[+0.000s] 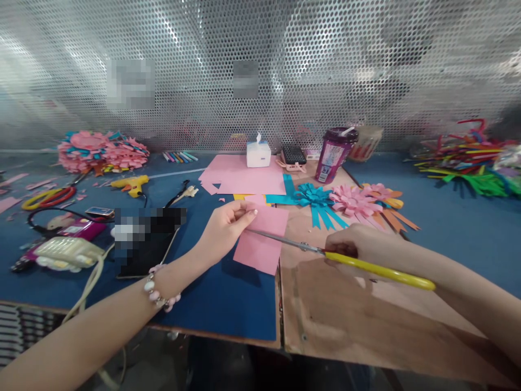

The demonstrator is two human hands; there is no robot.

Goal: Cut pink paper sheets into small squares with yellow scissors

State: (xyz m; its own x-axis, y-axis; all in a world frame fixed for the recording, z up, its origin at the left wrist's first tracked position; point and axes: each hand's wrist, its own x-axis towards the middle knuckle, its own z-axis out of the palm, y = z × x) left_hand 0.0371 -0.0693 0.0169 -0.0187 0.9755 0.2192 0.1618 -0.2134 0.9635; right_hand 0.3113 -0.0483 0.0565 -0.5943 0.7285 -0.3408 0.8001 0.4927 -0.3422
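Between thumb and fingers, my left hand pinches the upper left part of a pink sheet of paper. Yellow-handled scissors are gripped in my right hand. Their blades lie across the middle of the sheet, with the tip near my left fingers. Whether the blades have cut into the paper, I cannot tell. Just beyond my right hand lie a blue paper flower with ribbon-like tails and pink paper flowers. A larger pink sheet lies further back.
A tissue pack sits on the large pink sheet, near a purple cup with a straw. On the left are a yellow glue gun, red-and-yellow scissors, a power strip with cables and a dark tablet-like object. Pipe cleaners lie right.
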